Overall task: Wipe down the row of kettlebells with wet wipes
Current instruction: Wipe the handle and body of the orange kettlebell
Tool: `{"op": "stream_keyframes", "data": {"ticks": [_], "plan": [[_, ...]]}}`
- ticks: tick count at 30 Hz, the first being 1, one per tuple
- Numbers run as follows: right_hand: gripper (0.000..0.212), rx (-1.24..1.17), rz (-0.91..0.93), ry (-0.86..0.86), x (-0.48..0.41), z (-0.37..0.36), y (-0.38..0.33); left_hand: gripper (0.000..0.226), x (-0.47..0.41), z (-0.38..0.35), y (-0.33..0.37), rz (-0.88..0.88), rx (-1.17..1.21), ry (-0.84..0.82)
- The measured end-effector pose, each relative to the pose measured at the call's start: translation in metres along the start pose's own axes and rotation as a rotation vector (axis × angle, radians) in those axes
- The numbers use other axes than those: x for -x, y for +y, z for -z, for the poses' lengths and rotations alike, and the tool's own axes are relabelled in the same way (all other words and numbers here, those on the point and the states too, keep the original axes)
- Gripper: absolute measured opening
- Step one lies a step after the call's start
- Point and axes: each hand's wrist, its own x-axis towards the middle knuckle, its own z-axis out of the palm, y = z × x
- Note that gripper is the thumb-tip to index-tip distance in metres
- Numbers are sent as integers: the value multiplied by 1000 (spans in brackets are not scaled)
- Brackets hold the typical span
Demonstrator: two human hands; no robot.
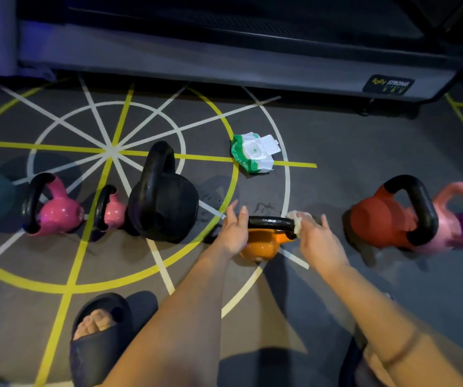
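The orange kettlebell point(261, 245) stood mid-row on the floor. The right end of its handle point(270, 222) was covered by the wet wipe point(297, 219), pinched in the right hand point(319, 241). The left hand point(234, 230) was held at 9 o'clock, fingers straight and loosely together. The bell would best be steadied and the whole handle wiped.

At lower centre the right grip point(318, 237) holds a wipe point(297, 219) on the right end of the orange kettlebell's point(258, 247) black handle. The left grip point(234, 230), fingers straight, touches the handle's left end. Above them an open wipe pack point(254, 153) lies on the floor point(336, 152). A black kettlebell point(166, 210) stands to the left and a red kettlebell point(375, 219) to the right.
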Motion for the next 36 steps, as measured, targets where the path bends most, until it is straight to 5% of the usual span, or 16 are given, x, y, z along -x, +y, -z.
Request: {"op": "stream_keyframes", "data": {"ticks": [2, 7, 12, 19, 28, 31, 36], "plan": [[59, -33, -8, -19, 5, -3, 0, 55, -1, 0, -2, -1, 4, -2], [63, -54, 300, 228, 10, -20, -49, 54, -7, -2, -7, -34, -24, 25], [59, 4, 452, 226, -1, -10, -42, 56, -8, -1, -9, -27, -22, -5], [50, -153, 233, 223, 9, -2, -9, 54, -6, 1, -5, -6, -36, -38], [55, 61, 541, 163, -18, -19, -101, 73, -9, 11, -22, 96, 229, -117], [70, 91, 599, 202, -9, -6, -69, 64, -4, 14, -33, 184, 305, -101], [61, -16, 435, 356, -1, -7, -13, 34, -10, 15, -42, 201, 336, -31]]}}
